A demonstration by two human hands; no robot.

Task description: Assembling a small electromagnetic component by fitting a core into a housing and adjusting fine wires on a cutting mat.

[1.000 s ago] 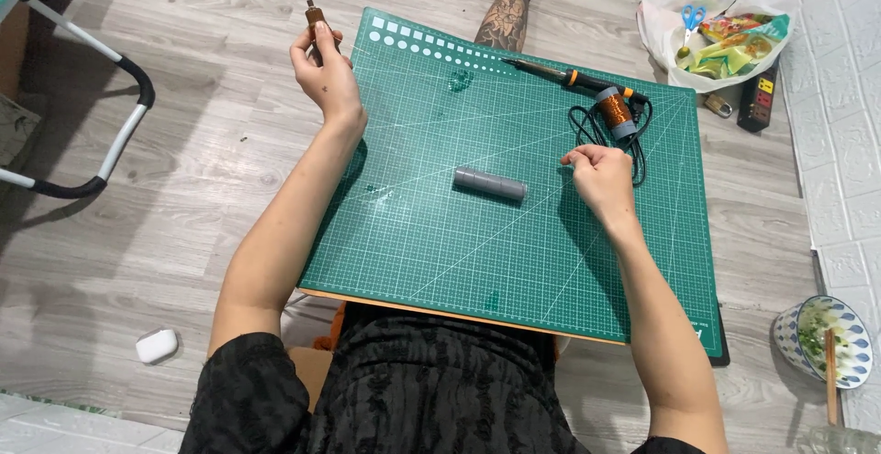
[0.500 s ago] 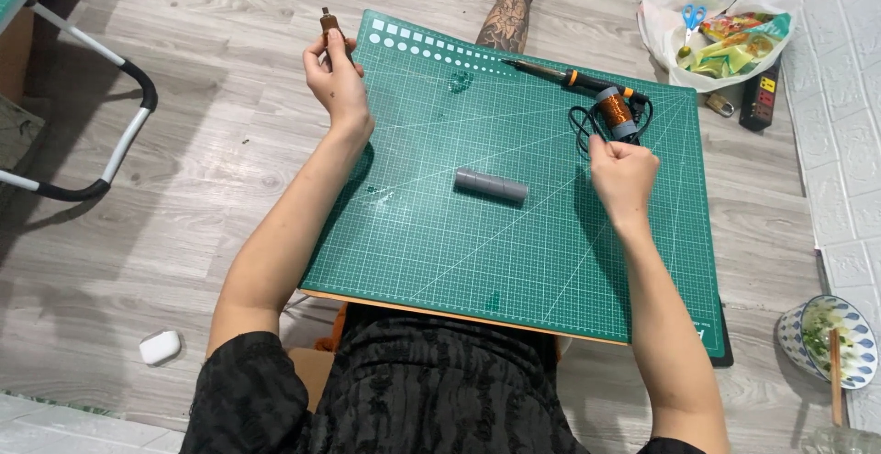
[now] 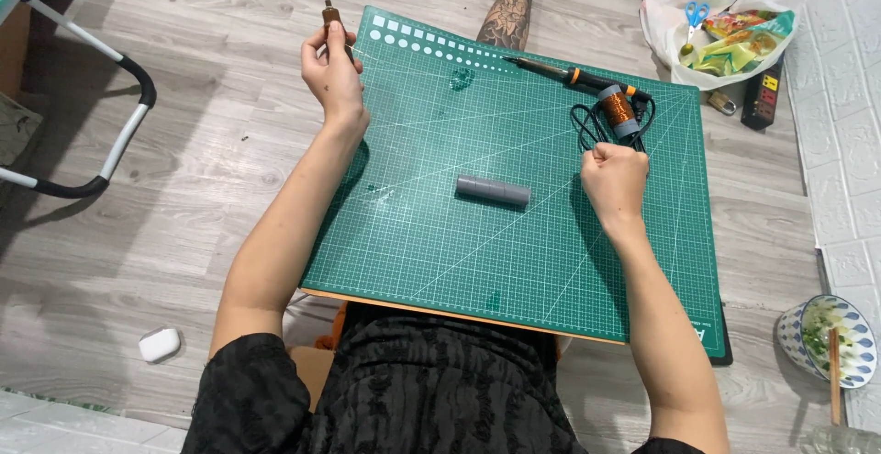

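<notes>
Two hands: the left hand and the right hand. One green gridded cutting mat. One small brown cylindrical piece. One grey plastic tube. One spool of copper wire. One orange-collared soldering iron, one coiled black cord. One white plastic bag holding one pair of blue-handled scissors. One patterned bowl. One white earbud case.

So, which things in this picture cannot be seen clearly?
- Head view: whatever the right hand grips by the black cord; the closed fist hides it.
- Head view: the small brown cylinder in the left hand; too small to identify.
- Head view: the bowl; partly cut off by the right edge.
- Head view: the plastic bag; top cut off by the upper edge.
</notes>
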